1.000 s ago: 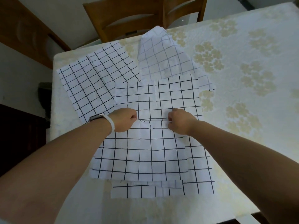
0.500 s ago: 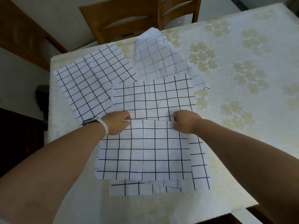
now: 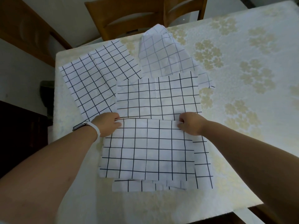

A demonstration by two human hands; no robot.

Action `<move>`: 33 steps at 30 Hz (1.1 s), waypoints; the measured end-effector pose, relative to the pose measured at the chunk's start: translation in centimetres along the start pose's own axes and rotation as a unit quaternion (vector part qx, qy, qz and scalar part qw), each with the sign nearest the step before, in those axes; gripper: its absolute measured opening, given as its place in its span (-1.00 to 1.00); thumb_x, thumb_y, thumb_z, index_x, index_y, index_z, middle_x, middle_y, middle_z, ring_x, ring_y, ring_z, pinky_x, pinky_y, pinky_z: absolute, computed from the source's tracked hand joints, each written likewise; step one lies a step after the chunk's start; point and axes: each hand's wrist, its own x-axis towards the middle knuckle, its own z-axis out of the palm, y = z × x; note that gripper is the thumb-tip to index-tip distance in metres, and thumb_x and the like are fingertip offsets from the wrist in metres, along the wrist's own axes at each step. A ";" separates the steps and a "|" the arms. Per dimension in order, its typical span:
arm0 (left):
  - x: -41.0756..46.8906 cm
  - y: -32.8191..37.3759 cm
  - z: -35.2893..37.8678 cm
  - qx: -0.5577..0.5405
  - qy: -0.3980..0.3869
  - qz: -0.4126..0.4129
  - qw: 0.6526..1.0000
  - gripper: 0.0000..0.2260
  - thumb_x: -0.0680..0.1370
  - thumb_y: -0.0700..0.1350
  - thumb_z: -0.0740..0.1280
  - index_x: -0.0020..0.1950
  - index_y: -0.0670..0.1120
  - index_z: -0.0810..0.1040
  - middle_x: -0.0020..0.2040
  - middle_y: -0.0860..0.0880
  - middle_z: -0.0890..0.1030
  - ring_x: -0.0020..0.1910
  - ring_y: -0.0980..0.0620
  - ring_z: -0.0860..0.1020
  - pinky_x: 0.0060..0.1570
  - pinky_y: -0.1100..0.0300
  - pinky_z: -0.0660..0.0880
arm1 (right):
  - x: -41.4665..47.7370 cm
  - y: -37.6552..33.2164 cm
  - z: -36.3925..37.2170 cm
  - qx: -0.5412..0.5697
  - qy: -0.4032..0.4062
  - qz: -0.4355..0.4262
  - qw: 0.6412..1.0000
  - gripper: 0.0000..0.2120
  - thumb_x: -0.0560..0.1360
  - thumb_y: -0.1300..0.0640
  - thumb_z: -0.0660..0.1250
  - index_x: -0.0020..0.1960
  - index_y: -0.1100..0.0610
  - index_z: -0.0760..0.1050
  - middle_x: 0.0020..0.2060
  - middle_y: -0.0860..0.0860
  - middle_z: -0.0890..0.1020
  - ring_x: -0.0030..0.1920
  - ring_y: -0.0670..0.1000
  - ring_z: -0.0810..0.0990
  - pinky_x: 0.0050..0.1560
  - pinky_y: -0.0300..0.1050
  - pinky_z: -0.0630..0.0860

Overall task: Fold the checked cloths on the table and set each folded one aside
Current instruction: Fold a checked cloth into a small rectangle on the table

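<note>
Nearest, both bare forearms come in from the bottom corners, cut off by the picture's edge, so nothing above them shows. Just beyond, a narrow strip of checked layers (image 3: 137, 185) pokes out from under a white black-checked cloth (image 3: 147, 151); how many layers lie there, and whether they belong to one piece, cannot be told. This top cloth lies flat on the cream flower-patterned tablecloth (image 3: 242, 78), near the table's front edge. The left hand (image 3: 106, 123), with a white wristband (image 3: 97, 131), pinches the cloth's far left corner, fingers curled over the edge and their tips hidden underneath. The right hand (image 3: 191, 123) grips the far right corner the same way, knuckles up, thumb out of sight. Both wrists are straight and the hands sit level, well apart, at either end of that far edge. Behind them a second flat checked sheet (image 3: 158, 96) runs under the held edge. A third checked piece (image 3: 98, 81) lies tilted to its left, and a rumpled, paler-lined cloth (image 3: 161, 55) rises at the far side, its near end hidden. A brown wooden chair (image 3: 137, 15) stands beyond the table, its top cut off
</note>
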 end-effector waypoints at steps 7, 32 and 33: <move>-0.1 -0.3 1.5 -0.168 0.065 -0.038 0.983 -0.90 0.59 -0.06 0.28 0.04 -0.05 0.53 -0.12 -0.02 0.56 -0.18 -0.01 0.52 -0.27 0.20 0.41 | -0.8 1.1 0.2 -0.015 0.012 0.016 1.000 -0.85 0.50 0.10 0.29 -0.21 0.04 0.36 -0.28 -0.07 0.44 -0.16 0.05 0.45 -0.34 -0.16 0.29; -9.1 -0.4 8.6 -0.422 0.134 -0.158 0.883 -0.80 0.53 -0.17 0.33 -0.25 -0.05 0.38 -0.35 0.04 0.40 -0.36 0.09 0.37 -0.40 0.22 0.24 | 3.5 -24.9 5.8 -0.426 -0.015 -0.464 0.776 -0.49 0.44 0.07 0.37 0.37 0.02 0.37 0.25 0.06 0.41 0.26 0.11 0.36 0.21 0.07 0.42; -9.5 -0.3 8.9 -0.431 0.136 -0.161 0.877 -0.82 0.52 -0.19 0.31 -0.25 -0.02 0.40 -0.34 0.04 0.44 -0.35 0.07 0.42 -0.39 0.23 0.27 | 3.4 -25.3 6.0 -0.444 -0.020 -0.470 0.763 -0.49 0.44 0.05 0.38 0.36 0.01 0.37 0.25 0.04 0.40 0.28 0.10 0.34 0.24 0.06 0.40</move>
